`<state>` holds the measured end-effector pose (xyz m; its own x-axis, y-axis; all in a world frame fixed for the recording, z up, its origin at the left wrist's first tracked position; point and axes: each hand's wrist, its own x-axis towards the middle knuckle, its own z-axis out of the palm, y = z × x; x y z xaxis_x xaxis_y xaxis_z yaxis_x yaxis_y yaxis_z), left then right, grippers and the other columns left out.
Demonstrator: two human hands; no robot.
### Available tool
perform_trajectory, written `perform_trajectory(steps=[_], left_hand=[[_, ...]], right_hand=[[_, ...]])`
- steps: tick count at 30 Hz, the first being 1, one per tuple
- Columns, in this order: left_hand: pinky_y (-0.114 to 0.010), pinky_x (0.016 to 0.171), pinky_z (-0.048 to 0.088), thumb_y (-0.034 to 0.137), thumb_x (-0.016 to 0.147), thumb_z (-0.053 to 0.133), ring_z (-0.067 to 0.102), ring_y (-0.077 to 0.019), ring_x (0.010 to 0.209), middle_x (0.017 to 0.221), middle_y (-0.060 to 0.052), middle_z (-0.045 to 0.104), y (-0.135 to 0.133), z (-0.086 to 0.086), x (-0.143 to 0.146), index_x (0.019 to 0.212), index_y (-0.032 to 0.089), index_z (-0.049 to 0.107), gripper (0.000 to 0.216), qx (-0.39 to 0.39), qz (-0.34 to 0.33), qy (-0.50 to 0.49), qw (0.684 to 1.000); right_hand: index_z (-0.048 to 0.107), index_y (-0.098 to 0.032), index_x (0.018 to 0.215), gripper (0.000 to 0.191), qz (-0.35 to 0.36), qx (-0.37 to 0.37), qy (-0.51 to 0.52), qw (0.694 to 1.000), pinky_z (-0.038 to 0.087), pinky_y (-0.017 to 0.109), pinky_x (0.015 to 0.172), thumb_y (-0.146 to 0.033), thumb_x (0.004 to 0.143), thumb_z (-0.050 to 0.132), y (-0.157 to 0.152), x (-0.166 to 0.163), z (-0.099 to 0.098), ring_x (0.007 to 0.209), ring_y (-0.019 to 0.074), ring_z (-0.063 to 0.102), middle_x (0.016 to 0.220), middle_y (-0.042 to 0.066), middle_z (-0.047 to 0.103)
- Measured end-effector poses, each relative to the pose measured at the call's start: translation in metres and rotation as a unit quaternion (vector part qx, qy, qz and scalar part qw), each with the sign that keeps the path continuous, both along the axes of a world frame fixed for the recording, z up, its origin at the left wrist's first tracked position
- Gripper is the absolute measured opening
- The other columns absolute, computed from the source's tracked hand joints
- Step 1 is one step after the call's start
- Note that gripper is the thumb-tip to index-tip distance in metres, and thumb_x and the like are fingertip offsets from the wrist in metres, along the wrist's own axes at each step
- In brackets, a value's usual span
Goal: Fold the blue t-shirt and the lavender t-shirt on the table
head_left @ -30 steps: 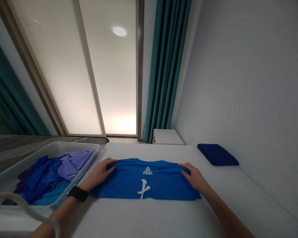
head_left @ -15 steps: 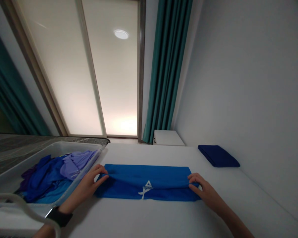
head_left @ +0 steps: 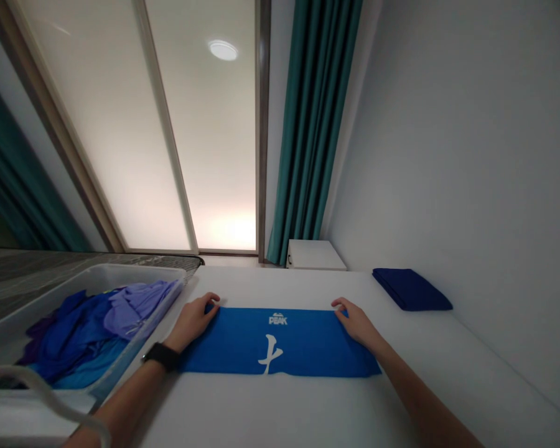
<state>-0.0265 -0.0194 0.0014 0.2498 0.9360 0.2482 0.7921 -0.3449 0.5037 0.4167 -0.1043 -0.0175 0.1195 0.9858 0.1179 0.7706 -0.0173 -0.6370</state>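
A bright blue shirt (head_left: 308,345) lies folded into a wide, flat strip on the white table (head_left: 270,410). White PEAK lettering and a white brush-stroke mark show on its upper face. At its far left corner, my left hand (head_left: 200,318) pinches the edge between thumb and fingers; a black watch (head_left: 162,356) is on that wrist. My right hand (head_left: 353,320) grips the far right corner in the same way. The cloth between both hands lies smooth, with a small ripple along the near edge.
Left of the shirt stands a pale plastic bin (head_left: 98,269) with several crumpled blue and purple garments (head_left: 81,336). A folded navy garment (head_left: 413,289) rests at the right by the wall. Beyond the table are a white cabinet (head_left: 315,254) and a teal curtain (head_left: 312,137).
Both hands moved away from me and inward, carrying the shirt's top layer to the far edge. The fold across the print is flattened, and the PEAK lettering now shows.
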Motion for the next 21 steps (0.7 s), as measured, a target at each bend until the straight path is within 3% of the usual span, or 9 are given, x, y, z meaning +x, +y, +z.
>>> perform_trajectory(steps=[3, 9, 14, 17, 21], left_hand=[[-0.038, 0.082, 0.046, 0.036, 0.084, 0.043, 0.065, -0.0272, 0.092, 0.095, -0.009, 0.071, 0.003, -0.007, -0.005, 0.092, 0.020, 0.065, 0.029, 0.030, -0.017, 0.043, 0.998], [-0.037, 0.086, 0.048, 0.036, 0.089, 0.039, 0.063, -0.0260, 0.093, 0.095, -0.010, 0.069, 0.002, -0.008, -0.013, 0.095, 0.019, 0.067, 0.033, 0.049, -0.064, 0.020, 0.997], [-0.039, 0.089, 0.045, 0.028, 0.089, 0.040, 0.060, -0.0260, 0.095, 0.098, -0.010, 0.068, -0.002, -0.004, -0.016, 0.097, 0.019, 0.068, 0.030, 0.050, -0.059, 0.069, 0.995], [-0.043, 0.091, 0.041, 0.021, 0.088, 0.041, 0.057, -0.0279, 0.102, 0.104, -0.009, 0.067, -0.006, 0.007, -0.005, 0.103, 0.021, 0.068, 0.030, 0.070, -0.048, 0.147, 0.986], [-0.042, 0.091, 0.039, 0.024, 0.095, 0.038, 0.056, -0.0263, 0.104, 0.109, -0.009, 0.065, -0.012, 0.025, 0.035, 0.109, 0.020, 0.065, 0.031, 0.087, -0.108, 0.169, 0.976]], right_hand=[[0.062, -0.022, 0.099, 0.025, 0.037, -0.011, -0.036, 0.999, 0.045, 0.032, 0.081, -0.020, 0.084, 0.041, 0.002, 0.001, 0.000, 0.088, 0.0200, 0.063, 0.091, 0.004, 0.067], [0.064, -0.021, 0.096, 0.030, 0.067, 0.045, -0.021, 0.997, 0.043, 0.034, 0.093, -0.018, 0.088, 0.035, 0.002, 0.005, -0.005, 0.099, 0.0197, 0.060, 0.100, 0.007, 0.065], [0.065, -0.020, 0.096, 0.038, 0.064, 0.034, -0.091, 0.993, 0.041, 0.032, 0.092, -0.004, 0.076, 0.038, 0.000, 0.002, -0.002, 0.097, 0.0190, 0.056, 0.096, 0.006, 0.061], [0.066, -0.019, 0.097, 0.034, 0.055, 0.022, -0.185, 0.981, 0.038, 0.035, 0.091, -0.005, 0.081, 0.039, 0.002, -0.012, 0.009, 0.101, 0.0221, 0.052, 0.099, 0.007, 0.061], [0.064, -0.019, 0.106, 0.030, 0.093, 0.039, -0.244, 0.964, 0.035, 0.036, 0.089, -0.016, 0.095, 0.036, 0.009, -0.051, 0.027, 0.102, 0.0226, 0.053, 0.105, 0.009, 0.062]])
